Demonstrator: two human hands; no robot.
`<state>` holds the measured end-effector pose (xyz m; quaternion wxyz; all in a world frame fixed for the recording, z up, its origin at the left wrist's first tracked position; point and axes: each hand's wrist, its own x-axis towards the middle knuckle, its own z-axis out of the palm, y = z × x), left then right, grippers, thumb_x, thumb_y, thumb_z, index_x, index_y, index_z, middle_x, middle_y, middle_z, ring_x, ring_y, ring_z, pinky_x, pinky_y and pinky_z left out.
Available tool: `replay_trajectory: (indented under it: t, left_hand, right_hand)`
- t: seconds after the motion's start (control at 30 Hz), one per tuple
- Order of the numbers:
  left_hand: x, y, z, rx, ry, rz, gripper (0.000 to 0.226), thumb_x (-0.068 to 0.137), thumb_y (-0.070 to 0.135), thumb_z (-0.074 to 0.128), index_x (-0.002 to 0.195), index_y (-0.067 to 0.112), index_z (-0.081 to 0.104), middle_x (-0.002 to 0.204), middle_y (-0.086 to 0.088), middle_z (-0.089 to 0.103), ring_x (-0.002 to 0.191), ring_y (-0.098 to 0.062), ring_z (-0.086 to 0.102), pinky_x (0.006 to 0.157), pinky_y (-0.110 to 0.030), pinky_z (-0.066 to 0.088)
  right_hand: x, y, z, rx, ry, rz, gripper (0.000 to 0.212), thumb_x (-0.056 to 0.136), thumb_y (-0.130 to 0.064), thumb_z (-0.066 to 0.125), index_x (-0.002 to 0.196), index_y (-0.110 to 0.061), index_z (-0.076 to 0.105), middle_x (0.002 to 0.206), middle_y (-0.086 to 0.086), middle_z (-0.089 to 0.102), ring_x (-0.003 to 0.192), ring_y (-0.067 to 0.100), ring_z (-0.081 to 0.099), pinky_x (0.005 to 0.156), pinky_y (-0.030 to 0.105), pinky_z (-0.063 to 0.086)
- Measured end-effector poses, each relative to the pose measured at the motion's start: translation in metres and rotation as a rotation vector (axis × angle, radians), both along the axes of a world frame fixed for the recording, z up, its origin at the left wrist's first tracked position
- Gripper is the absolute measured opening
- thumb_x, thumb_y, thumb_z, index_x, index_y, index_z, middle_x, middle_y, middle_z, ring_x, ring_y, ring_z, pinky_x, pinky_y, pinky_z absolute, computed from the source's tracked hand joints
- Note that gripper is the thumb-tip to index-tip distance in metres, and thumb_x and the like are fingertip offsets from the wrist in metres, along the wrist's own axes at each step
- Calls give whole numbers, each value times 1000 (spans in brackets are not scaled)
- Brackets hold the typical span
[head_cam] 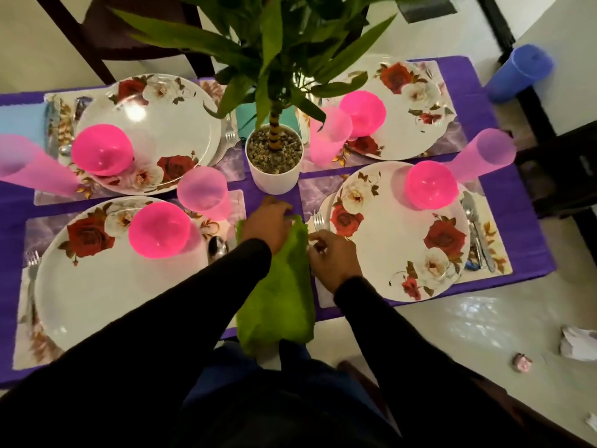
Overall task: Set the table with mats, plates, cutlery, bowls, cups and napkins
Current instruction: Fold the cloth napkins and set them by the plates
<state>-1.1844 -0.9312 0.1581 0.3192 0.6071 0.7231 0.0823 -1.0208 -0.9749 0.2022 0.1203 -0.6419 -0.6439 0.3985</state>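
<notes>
Left hand [269, 226] presses flat on the green napkin's [277, 295] far end; beside it, right hand [332, 257] pinches the fork [318, 221].

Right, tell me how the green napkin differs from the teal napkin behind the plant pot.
The fuzzy green napkin lies at the near edge of the purple table, overhanging it, with the left hand pressing its far end; the teal napkin lies untouched at the far side. The green napkin shows in full length, while the teal napkin is mostly hidden behind the white plant pot and leaves. Both lie between two place settings.
</notes>
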Motion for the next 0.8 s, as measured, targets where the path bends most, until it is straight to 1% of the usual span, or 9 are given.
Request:
replay_trajectory:
  t: [0.1,0.17,0.27,0.37,0.47,0.57,0.63,0.7,0.8]
  left_hand:
    - [2,1,-2,13,-10,17,22,92,24,63,112,24,69,125,-6,55,104,-29,63,90,-40,51]
    - [3,0,-2,30,-6,24,13,90,20,64,101,22,70,117,-6,57,98,-29,63,85,-40,51]
    - [3,0,-2,29,-14,26,9,90,16,64,92,22,69,110,-5,58,95,-27,62,82,-40,52]
    - [2,-2,-3,46,-47,1,9,90,14,64,90,23,68,107,-3,57,94,-25,61,77,-36,50]
    - [-1,-6,-4,83,-102,-17,7,90,16,66,90,23,66,104,0,56,92,-23,60,77,-37,50]
    - [-3,-11,-4,131,-137,-28,6,88,16,68,88,21,66,100,4,53,90,-21,60,78,-38,50]
    - [-3,-14,-4,153,-143,-29,6,88,15,69,88,20,66,99,6,52,90,-21,60,78,-36,49]
    - [-3,-15,-4,160,-160,-40,6,88,13,69,89,18,66,100,6,52,90,-21,60,78,-34,48]
    - [-3,-16,-3,166,-186,-76,8,88,9,69,90,16,67,101,5,51,91,-20,59,79,-31,46]
  right_hand:
    - [-10,32,-7,13,-82,72,30,94,-10,54,121,-10,67,115,12,68,104,28,63,92,34,48]
    - [-14,47,-14,-4,-185,124,28,96,-12,51,120,-9,66,119,14,66,108,30,61,95,37,47]
    - [-15,62,-20,-53,-285,198,25,97,-12,53,118,-7,65,120,16,65,109,32,61,94,37,48]
    - [-17,70,-21,-55,-337,277,22,97,-11,53,113,-4,66,115,18,65,106,33,61,90,35,47]
    - [-20,77,-23,-69,-364,324,22,96,-10,53,115,-5,63,116,18,65,107,33,61,90,36,48]
    - [-22,81,-24,-107,-363,357,22,95,-13,57,116,-5,62,116,17,64,106,32,62,89,36,49]
    - [-22,83,-24,-108,-355,364,25,93,-18,62,114,-5,62,113,18,65,104,34,62,85,36,49]
    - [-22,83,-24,-108,-335,352,25,89,-22,66,107,-5,63,107,17,65,99,34,62,77,34,47]
    - [-20,83,-25,-120,-236,293,10,85,-18,68,84,-10,61,86,11,63,82,28,61,65,29,40]
